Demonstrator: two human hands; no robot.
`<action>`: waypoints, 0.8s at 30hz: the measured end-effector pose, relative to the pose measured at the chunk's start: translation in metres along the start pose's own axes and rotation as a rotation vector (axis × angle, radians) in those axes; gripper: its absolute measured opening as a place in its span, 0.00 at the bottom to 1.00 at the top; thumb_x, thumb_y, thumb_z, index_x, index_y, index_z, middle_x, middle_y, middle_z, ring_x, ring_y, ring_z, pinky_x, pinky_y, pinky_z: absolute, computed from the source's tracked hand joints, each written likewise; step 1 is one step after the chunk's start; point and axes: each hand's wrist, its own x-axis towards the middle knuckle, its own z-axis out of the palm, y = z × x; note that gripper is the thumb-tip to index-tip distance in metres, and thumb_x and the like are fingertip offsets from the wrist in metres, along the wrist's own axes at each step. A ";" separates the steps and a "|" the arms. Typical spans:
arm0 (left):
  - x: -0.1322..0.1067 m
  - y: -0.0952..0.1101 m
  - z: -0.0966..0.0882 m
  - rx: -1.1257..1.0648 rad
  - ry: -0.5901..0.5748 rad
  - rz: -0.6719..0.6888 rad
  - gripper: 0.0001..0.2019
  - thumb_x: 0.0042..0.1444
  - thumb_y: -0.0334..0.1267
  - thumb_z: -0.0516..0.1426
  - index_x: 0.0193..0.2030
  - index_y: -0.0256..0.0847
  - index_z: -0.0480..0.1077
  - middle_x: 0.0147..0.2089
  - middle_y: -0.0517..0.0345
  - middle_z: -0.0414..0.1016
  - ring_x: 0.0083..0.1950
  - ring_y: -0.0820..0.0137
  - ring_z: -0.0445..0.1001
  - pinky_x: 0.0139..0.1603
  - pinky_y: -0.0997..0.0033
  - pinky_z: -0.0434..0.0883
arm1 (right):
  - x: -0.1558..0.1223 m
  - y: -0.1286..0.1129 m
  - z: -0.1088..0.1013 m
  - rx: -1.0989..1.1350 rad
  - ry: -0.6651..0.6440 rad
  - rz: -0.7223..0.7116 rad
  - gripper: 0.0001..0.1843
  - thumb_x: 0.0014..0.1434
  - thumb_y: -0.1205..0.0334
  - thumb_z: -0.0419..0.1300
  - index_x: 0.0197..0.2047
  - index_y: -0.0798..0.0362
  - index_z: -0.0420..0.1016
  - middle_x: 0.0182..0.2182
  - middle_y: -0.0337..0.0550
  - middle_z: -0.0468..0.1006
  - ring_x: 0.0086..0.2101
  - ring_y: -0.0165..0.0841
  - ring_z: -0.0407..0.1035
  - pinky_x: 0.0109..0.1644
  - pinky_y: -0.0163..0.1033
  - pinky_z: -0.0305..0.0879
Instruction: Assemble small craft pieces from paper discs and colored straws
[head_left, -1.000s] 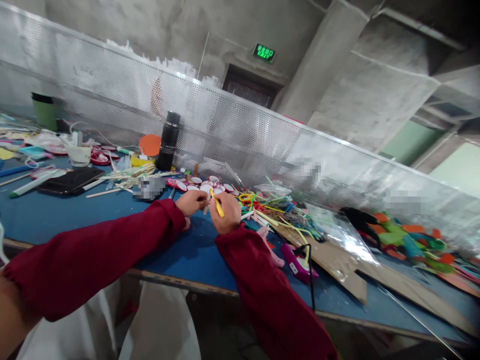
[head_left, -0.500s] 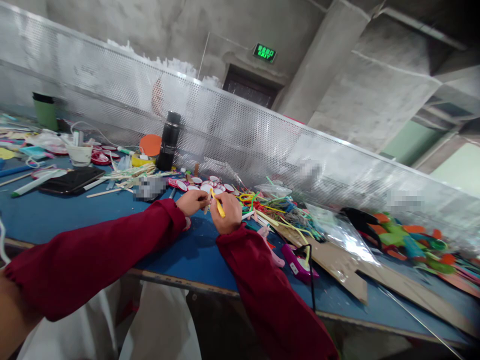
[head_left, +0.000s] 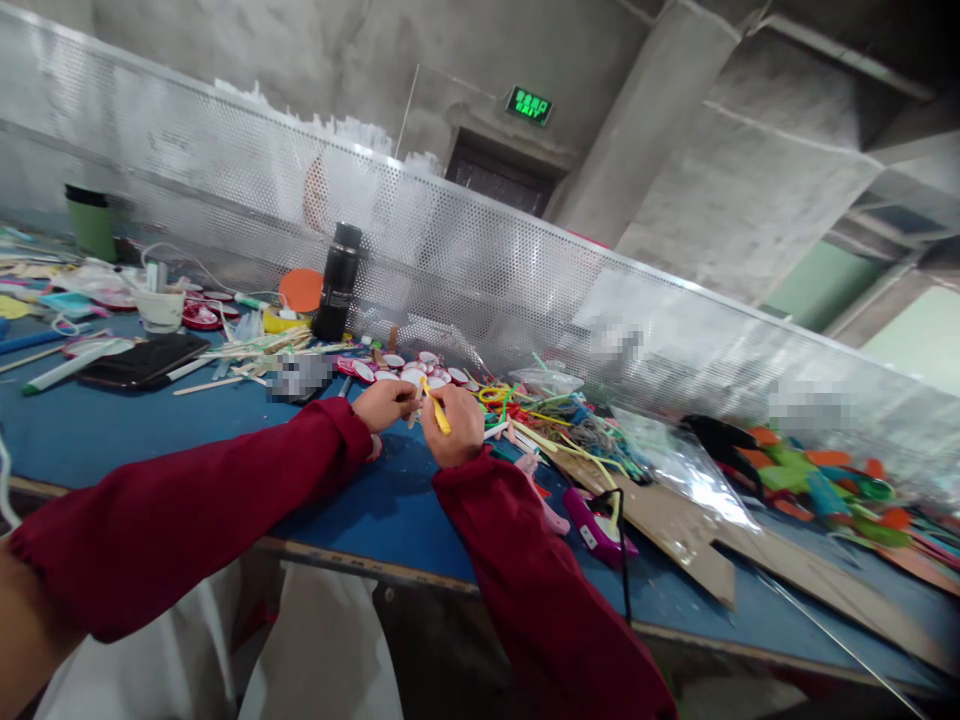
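My right hand (head_left: 459, 428) is closed around a slim yellow pen-like tool (head_left: 440, 414), held at a slant with its tip toward my left hand. Thumb and fingers of my left hand (head_left: 384, 403) are pinched together at a small, pale, stick-like piece (head_left: 413, 412), partly covered by the fingers. Both hands are close together just above the blue tabletop (head_left: 390, 510). Right behind them lie several round white discs with red edges (head_left: 429, 358). What exactly the yellow tool touches is too small to make out.
A black bottle (head_left: 337, 285) stands behind my left hand, near a perforated metal screen (head_left: 480, 250). Coloured cords (head_left: 555, 410) are heaped to the right, beside cardboard (head_left: 675, 530) and a purple device (head_left: 600, 528). A phone (head_left: 142, 362) and loose sticks (head_left: 255, 350) lie left.
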 end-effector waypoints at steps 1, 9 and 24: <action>0.000 0.000 0.000 0.000 0.001 0.002 0.13 0.55 0.43 0.55 0.24 0.39 0.63 0.24 0.60 0.69 0.26 0.73 0.66 0.29 0.73 0.63 | 0.000 0.000 0.000 -0.002 0.003 0.003 0.04 0.61 0.62 0.56 0.35 0.52 0.71 0.29 0.44 0.74 0.34 0.36 0.68 0.40 0.41 0.63; 0.000 -0.001 0.000 -0.010 -0.009 0.008 0.12 0.55 0.43 0.55 0.24 0.39 0.64 0.24 0.60 0.69 0.26 0.73 0.66 0.29 0.73 0.63 | 0.000 -0.001 0.000 0.000 0.008 -0.011 0.05 0.61 0.61 0.56 0.35 0.52 0.71 0.30 0.45 0.75 0.34 0.36 0.69 0.40 0.41 0.63; 0.001 -0.003 0.001 0.016 0.014 0.011 0.13 0.55 0.44 0.55 0.24 0.39 0.64 0.23 0.60 0.69 0.27 0.73 0.66 0.30 0.73 0.62 | -0.001 0.001 0.001 -0.004 0.026 0.000 0.05 0.61 0.62 0.56 0.35 0.51 0.70 0.29 0.44 0.73 0.34 0.36 0.69 0.41 0.41 0.64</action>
